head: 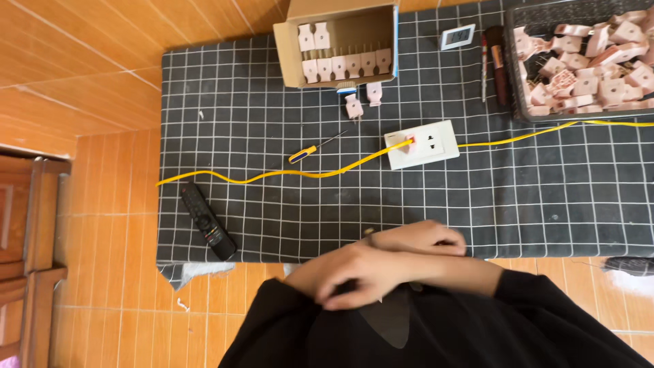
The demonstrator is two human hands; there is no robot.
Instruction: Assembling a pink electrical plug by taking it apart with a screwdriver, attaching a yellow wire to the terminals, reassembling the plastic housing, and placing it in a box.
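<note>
1. Neither hand grips a tool or a plug. The left hand (354, 276) lies with its fingers curled against the right forearm, and the right hand (426, 240) rests across the left wrist, fingers loosely bent. Whether a small dark bit at the right hand's fingertips is held, I cannot tell.
2. The cardboard box (338, 42) at the far edge stands open on its side – inside it, pink plugs stand in a row, with two more above them. Two loose plugs (363, 99) lie just in front of the box.
3. The dark basket (518, 75) at the far right is heaped with pink plugs in a jumble.
4. Both hands are crossed at the near edge of the checked mat (272, 211), close to the body (the sleeves are black), well apart from everything on it.
5. Nearest to the hands is the white socket plate (430, 144) – a pink plug sits in its left end, and a yellow cable (272, 175) runs across the mat through it.
6. A screwdriver (310, 151) lies just beyond the cable; a black remote (207, 221) lies near the mat's left edge.
</note>
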